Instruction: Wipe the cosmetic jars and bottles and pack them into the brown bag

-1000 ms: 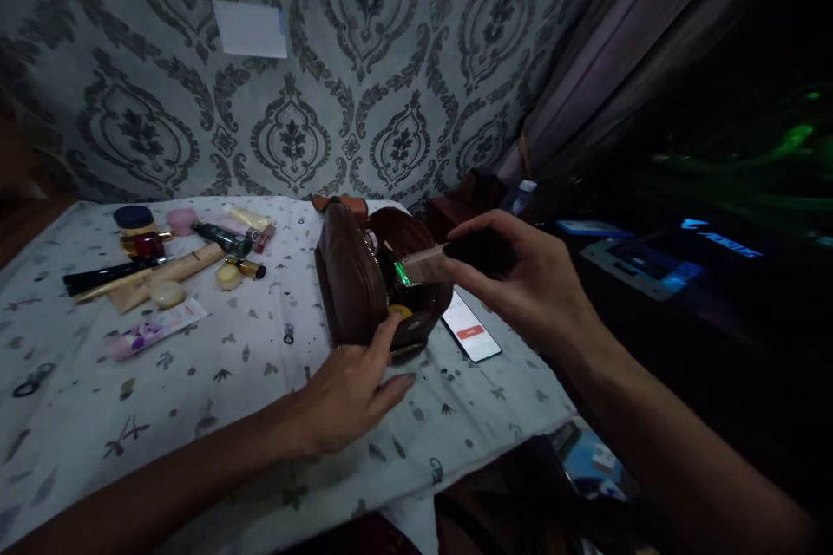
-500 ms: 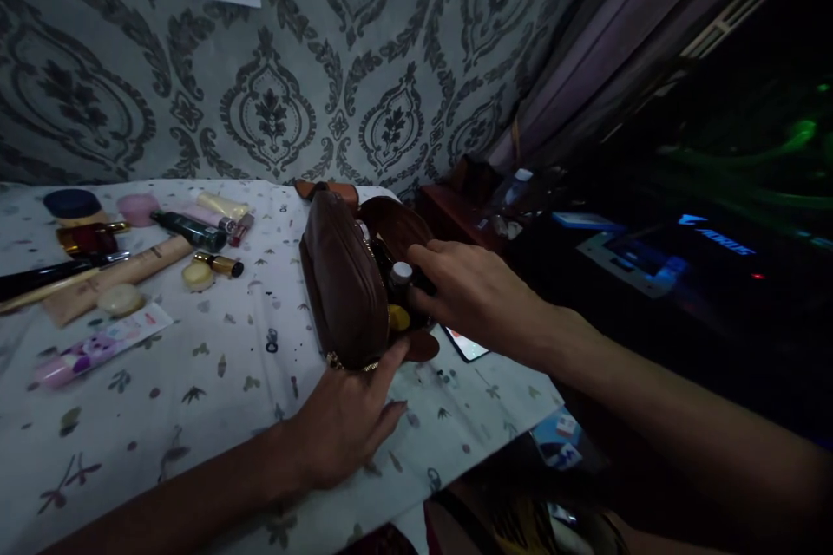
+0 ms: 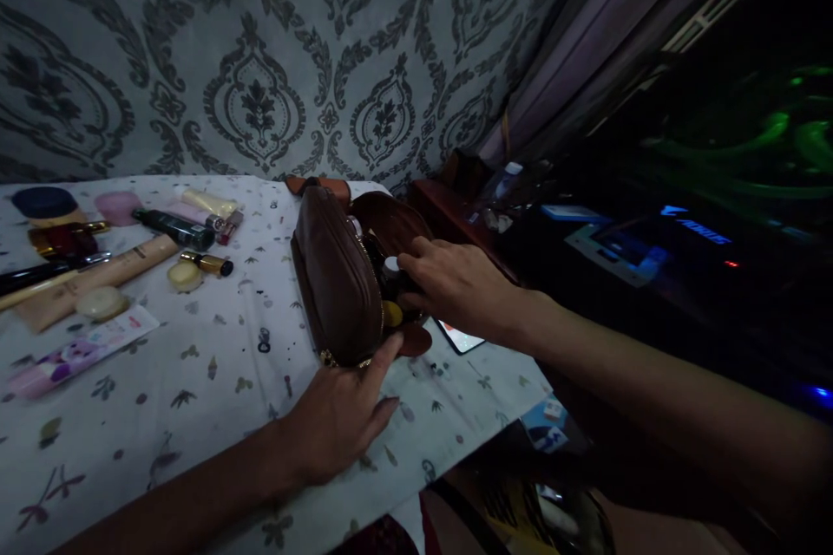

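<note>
A brown leather cosmetic bag (image 3: 335,277) stands unzipped on the cloth-covered table. At its near end is my left hand (image 3: 342,416), gripping the zip edge with the index finger stretched onto a round leather tab (image 3: 415,340); the thumb sticks out to the side, and the other fingers are mostly hidden. From the right, my right hand (image 3: 455,277) reaches into the opening, its fingers bent around a dark bottle with a white cap (image 3: 391,264); the fingertips are partly hidden. Beside the bottle shows something yellow (image 3: 391,313). Other contents are too dark to make out.
On the left lie several cosmetics, among them a beige tube (image 3: 97,282), a purple-white tube (image 3: 84,351), a dark green bottle (image 3: 174,229) and a dark-lidded jar (image 3: 47,206). A lit phone (image 3: 461,338) is right of the bag, near the table edge. A dark computer glows at right.
My right hand has moved slightly left and its fingers have come against the white-capped bottle. My left hand stays at the bag's near end. The whole view has shifted a little.
</note>
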`<state>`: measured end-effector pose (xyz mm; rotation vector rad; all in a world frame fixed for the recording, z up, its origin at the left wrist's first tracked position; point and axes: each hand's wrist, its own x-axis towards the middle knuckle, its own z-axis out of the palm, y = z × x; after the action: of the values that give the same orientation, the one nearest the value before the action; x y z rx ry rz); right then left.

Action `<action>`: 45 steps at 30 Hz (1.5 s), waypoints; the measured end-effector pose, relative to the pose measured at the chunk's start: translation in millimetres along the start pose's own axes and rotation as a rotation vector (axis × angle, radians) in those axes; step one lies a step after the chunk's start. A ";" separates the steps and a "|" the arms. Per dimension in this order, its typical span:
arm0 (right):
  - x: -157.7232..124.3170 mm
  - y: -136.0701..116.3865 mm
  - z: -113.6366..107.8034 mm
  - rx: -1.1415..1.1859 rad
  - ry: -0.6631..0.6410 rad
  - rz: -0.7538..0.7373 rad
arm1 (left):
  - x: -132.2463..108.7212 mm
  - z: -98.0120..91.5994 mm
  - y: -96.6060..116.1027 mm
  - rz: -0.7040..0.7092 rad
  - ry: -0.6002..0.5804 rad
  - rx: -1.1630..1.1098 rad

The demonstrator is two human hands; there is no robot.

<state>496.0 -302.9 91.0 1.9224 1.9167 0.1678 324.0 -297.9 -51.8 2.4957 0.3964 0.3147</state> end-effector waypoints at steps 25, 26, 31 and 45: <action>20.0 17.4 -20.6 -0.079 -0.106 -0.044 | -0.9 -4.7 -3.5 0.018 -0.046 0.060; 20.3 17.0 -21.4 -0.079 -0.116 -0.043 | -1.1 -4.0 -4.2 0.020 -0.036 0.059; 18.3 7.7 -24.0 -0.137 -0.091 -0.091 | -1.5 0.2 -7.6 0.061 0.021 0.053; 26.1 -25.5 9.9 -0.151 -0.197 -0.352 | -0.6 -4.3 -1.1 0.063 -0.001 0.155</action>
<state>477.2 -280.4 67.2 1.4226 2.0070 0.0162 321.9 -295.0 -49.0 2.6644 0.3542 0.3187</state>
